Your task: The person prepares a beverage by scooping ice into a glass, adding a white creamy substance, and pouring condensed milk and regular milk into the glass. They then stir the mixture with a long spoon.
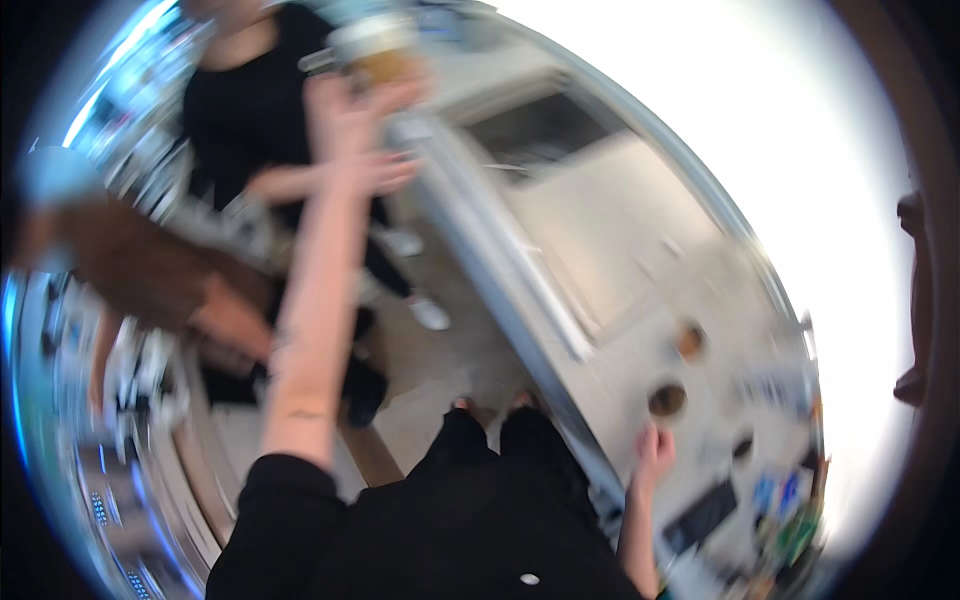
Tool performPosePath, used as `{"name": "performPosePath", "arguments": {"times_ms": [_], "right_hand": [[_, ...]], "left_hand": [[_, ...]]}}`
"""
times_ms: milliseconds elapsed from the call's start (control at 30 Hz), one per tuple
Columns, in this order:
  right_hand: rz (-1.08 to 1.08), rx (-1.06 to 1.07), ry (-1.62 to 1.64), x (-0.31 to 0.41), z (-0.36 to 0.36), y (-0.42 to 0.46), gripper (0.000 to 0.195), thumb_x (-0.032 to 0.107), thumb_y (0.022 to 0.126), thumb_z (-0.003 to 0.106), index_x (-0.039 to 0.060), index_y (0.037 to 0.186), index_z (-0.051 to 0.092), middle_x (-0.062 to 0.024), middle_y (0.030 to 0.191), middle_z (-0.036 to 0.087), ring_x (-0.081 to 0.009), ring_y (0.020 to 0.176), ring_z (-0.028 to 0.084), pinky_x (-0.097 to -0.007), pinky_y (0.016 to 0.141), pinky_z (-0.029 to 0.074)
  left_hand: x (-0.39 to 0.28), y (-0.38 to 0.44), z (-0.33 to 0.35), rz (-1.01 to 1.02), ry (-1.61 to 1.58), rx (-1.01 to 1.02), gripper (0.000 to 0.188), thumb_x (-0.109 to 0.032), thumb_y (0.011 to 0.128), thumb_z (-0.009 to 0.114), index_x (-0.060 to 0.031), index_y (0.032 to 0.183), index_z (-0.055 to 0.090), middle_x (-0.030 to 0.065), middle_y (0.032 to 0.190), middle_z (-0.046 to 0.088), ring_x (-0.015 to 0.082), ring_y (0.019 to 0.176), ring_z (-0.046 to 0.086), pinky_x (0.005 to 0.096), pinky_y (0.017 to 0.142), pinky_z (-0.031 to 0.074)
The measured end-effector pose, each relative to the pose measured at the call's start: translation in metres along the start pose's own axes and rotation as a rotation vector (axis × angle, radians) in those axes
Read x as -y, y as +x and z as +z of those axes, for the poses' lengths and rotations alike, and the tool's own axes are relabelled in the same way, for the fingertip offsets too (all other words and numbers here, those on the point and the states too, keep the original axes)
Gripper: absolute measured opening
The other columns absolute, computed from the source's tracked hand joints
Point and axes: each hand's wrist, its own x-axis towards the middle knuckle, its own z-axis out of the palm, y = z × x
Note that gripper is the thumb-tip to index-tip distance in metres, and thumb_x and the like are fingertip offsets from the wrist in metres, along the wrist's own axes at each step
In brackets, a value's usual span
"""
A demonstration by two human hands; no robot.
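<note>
My left arm stretches far up the view. At its end my left hand (356, 109) is closed around a cup (381, 56) with an amber lower part and a whitish top, blurred by motion. Behind my left wrist lies another person's hand (390, 171), apart from the cup. Low on the right, my right hand (655, 450) is over the counter with its fingers bent. Just beyond its fingertips stands a dark round container (667, 400); whether they touch is hard to tell. A second round container (689, 340), with brownish contents, stands farther along.
A long pale counter (630, 375) runs diagonally on the right, with a dark recess (536, 127) at its far end. A dark flat device (701, 516) lies near my right forearm. One person in black (247, 112) faces me; another in brown (165, 255) is at left.
</note>
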Motion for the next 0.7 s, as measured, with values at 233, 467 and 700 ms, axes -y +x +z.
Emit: {"name": "performPosePath", "arguments": {"times_ms": [233, 467, 700], "right_hand": [[-0.124, 0.596, -0.278, 0.05, 0.082, -0.03, 0.012, 0.01, 0.091, 0.059, -0.0007, 0.091, 0.055, -0.0047, 0.082, 0.059, -0.0094, 0.071, 0.055, -0.0222, 0.062, 0.044], [-0.395, 1.633, -0.384, 0.088, 0.24, -0.109, 0.009, 0.003, 0.086, 0.065, -0.0001, 0.083, 0.057, 0.0001, 0.074, 0.056, -0.0057, 0.067, 0.051, -0.0205, 0.062, 0.042], [-0.076, 2.332, -0.228, 0.053, 0.4, -0.398, 0.014, 0.016, 0.092, 0.062, 0.0026, 0.093, 0.061, 0.0014, 0.08, 0.061, -0.0036, 0.073, 0.054, -0.0188, 0.062, 0.042]], "left_hand": [[-0.028, -0.199, 0.058, -0.244, -0.407, -0.253, 0.086, -0.023, 0.075, 0.079, -0.0026, 0.143, 0.03, 0.0104, 0.134, 0.046, 0.0197, 0.118, 0.047, 0.0367, 0.101, 0.039], [-0.082, -0.48, -0.044, -0.5, -0.094, -0.789, 0.026, -0.007, 0.086, 0.066, -0.0037, 0.111, 0.061, 0.0039, 0.104, 0.066, 0.0114, 0.095, 0.062, 0.0281, 0.084, 0.051], [-0.158, -0.708, -0.256, -0.473, 0.577, -1.718, 0.019, -0.011, 0.091, 0.061, -0.0007, 0.107, 0.062, 0.0045, 0.097, 0.067, 0.0096, 0.087, 0.06, 0.0233, 0.079, 0.048]]}}
